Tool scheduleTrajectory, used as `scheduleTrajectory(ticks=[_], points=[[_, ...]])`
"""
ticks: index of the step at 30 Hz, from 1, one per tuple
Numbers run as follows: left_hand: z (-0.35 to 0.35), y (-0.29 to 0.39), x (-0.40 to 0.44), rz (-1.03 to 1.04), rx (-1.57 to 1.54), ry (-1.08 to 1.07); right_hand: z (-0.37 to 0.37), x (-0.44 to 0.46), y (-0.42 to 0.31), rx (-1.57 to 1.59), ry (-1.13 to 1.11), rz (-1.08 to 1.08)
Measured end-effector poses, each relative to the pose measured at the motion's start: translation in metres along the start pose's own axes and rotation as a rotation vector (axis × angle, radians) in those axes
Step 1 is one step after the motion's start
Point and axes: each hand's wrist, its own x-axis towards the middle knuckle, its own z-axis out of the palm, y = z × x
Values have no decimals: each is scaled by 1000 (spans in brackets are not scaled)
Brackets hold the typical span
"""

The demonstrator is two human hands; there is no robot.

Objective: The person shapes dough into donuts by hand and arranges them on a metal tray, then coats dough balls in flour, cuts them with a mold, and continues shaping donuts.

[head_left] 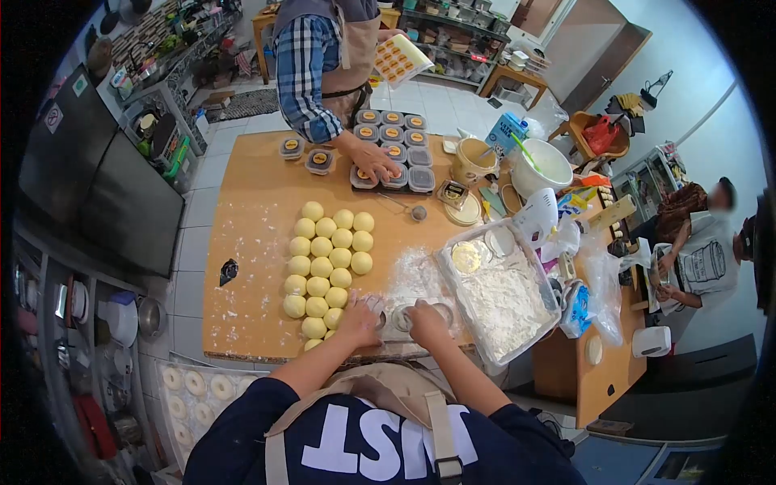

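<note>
My left hand (361, 322) rests at the table's front edge, fingers spread, beside a dark round edge that it partly covers. My right hand (427, 323) is closed, its fingertips pressed together by a pale ring shape; what they hold is too small to tell. Between the hands, pale flattened dough (399, 318) lies on the floured surface. Several yellow dough balls (321, 267) stand in rows just left of my left hand. To the right of my right hand is a clear plastic tub (449, 279) of white flour (508, 311), with round pieces in its far end.
Across the wooden table (250, 283), a person in a plaid sleeve (309, 77) touches labelled plastic boxes (391, 132). A small strainer (417, 213), bucket (471, 164) and white bowl (543, 168) stand beyond. Ring-shaped dough (194, 383) lies on a tray lower left. Another person (705, 250) works at right.
</note>
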Motion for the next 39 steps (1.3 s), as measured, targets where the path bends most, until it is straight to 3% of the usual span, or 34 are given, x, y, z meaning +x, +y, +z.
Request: scheduleTrajectory(ticks=[6, 23, 26, 29, 34, 39], points=[[14, -3, 1, 13, -62, 151, 4, 2, -4, -28, -11, -27], [4, 1, -3, 8, -75, 75, 11, 5, 4, 53, 41, -65], [7, -3, 1, 4, -56, 93, -9, 9, 14, 179, 183, 4], [5, 0, 1, 5, -37, 40, -47, 12, 14, 75, 257, 41], [4, 0, 0, -1, -37, 35, -8, 6, 20, -39, 41, -39], [-5, 2, -2, -2, -57, 12, 1, -1, 6, -24, -30, -50]])
